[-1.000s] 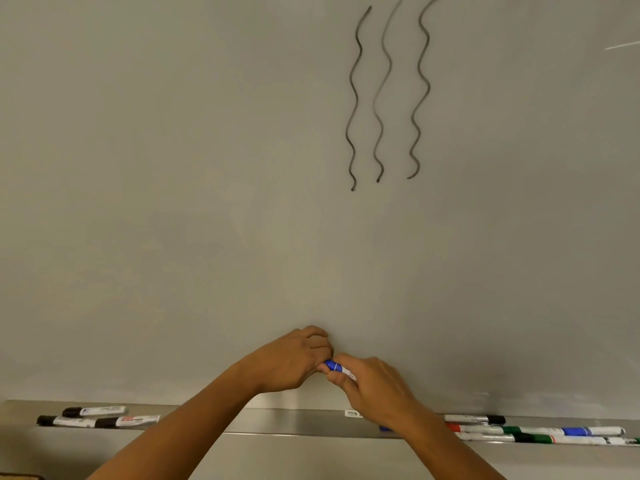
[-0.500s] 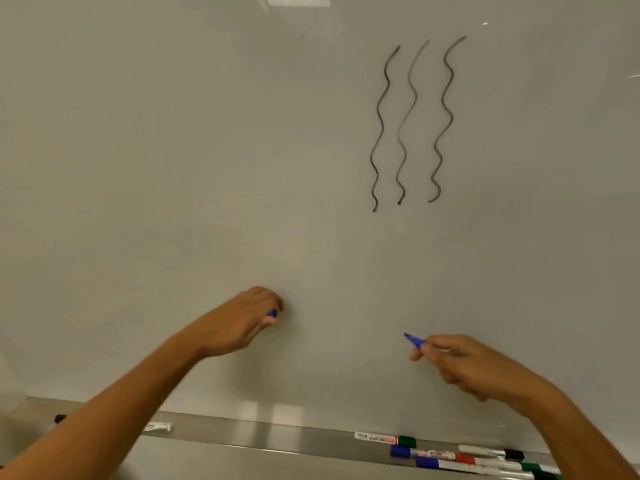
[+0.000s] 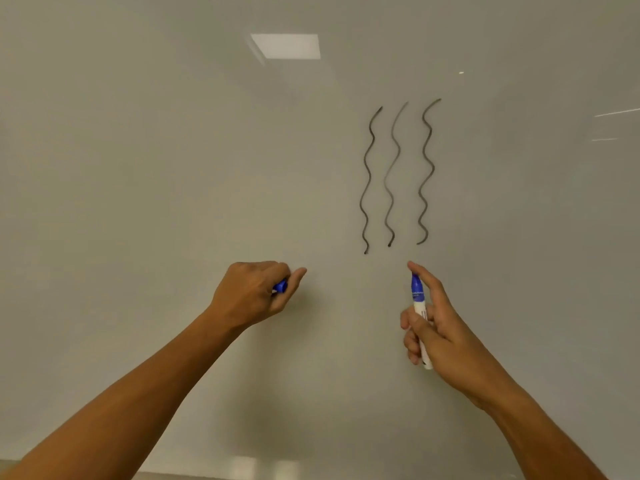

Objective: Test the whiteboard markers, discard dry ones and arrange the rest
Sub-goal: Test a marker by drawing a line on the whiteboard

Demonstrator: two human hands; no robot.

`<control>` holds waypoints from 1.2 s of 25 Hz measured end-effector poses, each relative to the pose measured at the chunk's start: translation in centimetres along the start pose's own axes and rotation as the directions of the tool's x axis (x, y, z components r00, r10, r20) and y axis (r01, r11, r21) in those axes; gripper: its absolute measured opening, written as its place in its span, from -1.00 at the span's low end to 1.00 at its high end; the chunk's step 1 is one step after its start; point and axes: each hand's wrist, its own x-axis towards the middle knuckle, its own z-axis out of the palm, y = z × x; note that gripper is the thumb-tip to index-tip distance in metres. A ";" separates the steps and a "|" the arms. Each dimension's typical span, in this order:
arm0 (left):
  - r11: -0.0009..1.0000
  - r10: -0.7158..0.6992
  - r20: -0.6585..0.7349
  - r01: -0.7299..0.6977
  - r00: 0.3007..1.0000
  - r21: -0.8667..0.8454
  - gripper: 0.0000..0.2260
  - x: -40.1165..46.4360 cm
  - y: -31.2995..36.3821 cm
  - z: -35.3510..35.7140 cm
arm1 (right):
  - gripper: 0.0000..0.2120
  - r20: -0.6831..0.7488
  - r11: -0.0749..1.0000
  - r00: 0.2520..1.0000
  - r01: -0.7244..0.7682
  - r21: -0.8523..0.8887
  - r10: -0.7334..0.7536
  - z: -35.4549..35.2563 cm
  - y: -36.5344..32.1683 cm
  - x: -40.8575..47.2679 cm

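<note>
My right hand (image 3: 438,336) grips an uncapped blue whiteboard marker (image 3: 420,306), held upright with its tip pointing up, just below the three wavy black lines (image 3: 394,174) drawn on the whiteboard (image 3: 173,150). My left hand (image 3: 254,294) is curled round the marker's blue cap (image 3: 280,286), of which only a small part shows between the fingers. Both hands are raised in front of the board, about a hand's width apart.
A ceiling light reflection (image 3: 285,46) shows near the top of the whiteboard. The marker tray's edge (image 3: 194,476) barely shows at the bottom; the other markers are out of view.
The hands pulled the cap off the blue marker and moved apart. Both hands rose toward the wavy lines, the marker turned upright, and the tray of markers left the view.
</note>
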 end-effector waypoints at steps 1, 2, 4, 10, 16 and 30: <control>1.000 0.002 -0.032 -0.002 0.999 -0.003 -0.73 1.1 -0.1 -0.1 | -0.46 -0.032 0.998 0.998 0.061 0.010 -0.061 0.3 -0.8 0.5; 1.000 -0.004 -0.044 0.004 0.999 -0.005 -0.82 2.0 -0.2 -0.2 | -0.54 -0.057 0.993 0.992 0.115 0.039 -0.113 0.7 -1.7 0.9; 0.994 -0.104 -0.063 0.103 0.993 -0.025 -0.67 3.9 -0.5 -0.3 | -0.66 -0.093 0.977 0.980 0.187 0.105 -0.177 1.3 -3.0 1.7; 0.984 -0.144 -0.214 0.117 0.966 -0.135 -0.59 8.3 -0.5 -0.4 | -0.61 -0.146 0.954 0.944 0.300 0.014 -0.294 1.8 -6.2 4.8; 0.986 -0.086 -0.301 0.125 0.950 0.112 -0.47 11.1 -2.1 0.6 | -0.58 -0.210 0.922 0.904 0.386 0.034 -0.371 1.5 -8.8 8.1; 0.920 -0.208 -0.188 0.257 0.960 0.297 -0.34 11.4 -3.6 3.2 | -0.86 -0.504 0.772 0.617 0.609 -0.181 -0.605 2.6 -10.8 14.9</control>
